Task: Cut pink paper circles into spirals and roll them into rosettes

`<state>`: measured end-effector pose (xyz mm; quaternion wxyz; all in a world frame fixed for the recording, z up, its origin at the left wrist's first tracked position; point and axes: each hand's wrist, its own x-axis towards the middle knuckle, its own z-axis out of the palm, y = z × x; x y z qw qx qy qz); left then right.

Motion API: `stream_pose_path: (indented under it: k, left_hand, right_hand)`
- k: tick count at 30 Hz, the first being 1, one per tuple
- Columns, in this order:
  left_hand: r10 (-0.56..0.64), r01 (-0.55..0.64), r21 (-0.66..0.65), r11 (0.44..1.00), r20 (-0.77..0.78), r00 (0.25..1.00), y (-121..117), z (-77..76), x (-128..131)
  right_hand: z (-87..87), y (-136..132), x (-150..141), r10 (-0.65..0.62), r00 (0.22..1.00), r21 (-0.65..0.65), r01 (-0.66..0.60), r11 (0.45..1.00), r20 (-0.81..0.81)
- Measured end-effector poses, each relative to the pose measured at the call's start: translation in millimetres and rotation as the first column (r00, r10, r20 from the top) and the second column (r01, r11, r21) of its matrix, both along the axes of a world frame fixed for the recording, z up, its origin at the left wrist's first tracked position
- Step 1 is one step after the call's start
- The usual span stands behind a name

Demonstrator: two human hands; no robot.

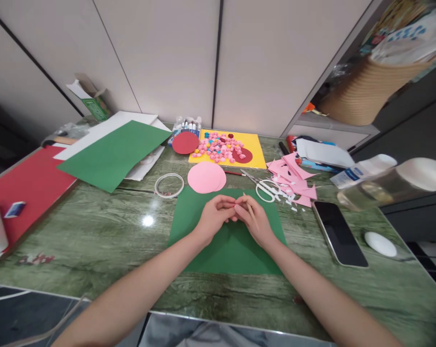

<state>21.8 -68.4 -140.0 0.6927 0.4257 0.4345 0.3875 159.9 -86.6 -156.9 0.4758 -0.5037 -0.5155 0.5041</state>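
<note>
My left hand (pixel 216 214) and my right hand (pixel 256 219) meet at the fingertips above a green sheet of paper (pixel 235 258). Both are closed, thumbs and fingers pinched together. A thin pale stick (pixel 251 207) lies along the fingers of my right hand, its pointed end sticking up. Whatever sits between the fingertips is too small and covered to make out. Just beyond the hands are overlapping pink paper circles (pixel 205 177) and white-handled scissors (pixel 267 191).
Small pink, blue and yellow rolled pieces (pixel 219 147) cover part of a yellow sheet (pixel 256 142) at the back. Pink scraps (pixel 293 178), a phone (pixel 338 233) and a bottle (pixel 369 188) stand right. Left are a tape roll (pixel 169 175), a green sheet (pixel 116 154) and red paper (pixel 33 188).
</note>
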Motion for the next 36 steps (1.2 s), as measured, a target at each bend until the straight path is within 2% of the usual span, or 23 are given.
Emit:
stream_pose_path:
  k: [3, 5, 9, 18, 23, 27, 32, 36]
  left_hand:
    - [-0.021, 0.022, -0.017, 1.0, 0.009, 1.0, 1, -1.4, -1]
    - [-0.024, 0.024, -0.022, 0.999, 0.002, 1.0, 1, -1.2, -1]
    - [0.017, -0.017, -0.019, 1.0, -0.012, 1.0, 0, 0.1, 1]
    - [0.087, -0.086, 0.032, 0.996, -0.056, 0.995, -4, 1.1, 4]
    - [0.063, -0.063, 0.003, 0.998, 0.002, 0.998, -3, -0.5, 3]
    - [0.023, -0.022, -0.022, 1.0, 0.066, 0.998, -3, 2.7, 3]
    - [0.083, -0.07, -0.076, 0.995, 0.192, 0.978, 1, 1.6, 2]
    - [0.107, -0.106, -0.018, 0.994, 0.187, 0.977, 4, -4.0, 0]
  right_hand:
    - [-0.3, 3, 2, -0.013, 1.0, -0.009, 0.014, 1.0, 0.021]
    - [0.5, 3, 2, -0.018, 1.0, -0.03, 0.017, 0.999, -0.025]
    - [1.1, 2, 0, -0.024, 0.994, -0.063, 0.017, 0.998, -0.106]
    - [3.3, -2, -2, -0.077, 0.992, -0.047, 0.072, 0.996, -0.102]
    - [0.3, 2, 1, -0.037, 0.993, -0.067, 0.03, 0.997, -0.11]
    - [-4.9, 4, 4, -0.065, 0.994, -0.031, 0.063, 0.998, -0.088]
    - [-6.7, 3, 3, -0.049, 0.985, -0.03, 0.045, 0.999, -0.164]
    - [-6.3, 2, 2, -0.021, 0.976, -0.033, 0.015, 0.999, -0.215]
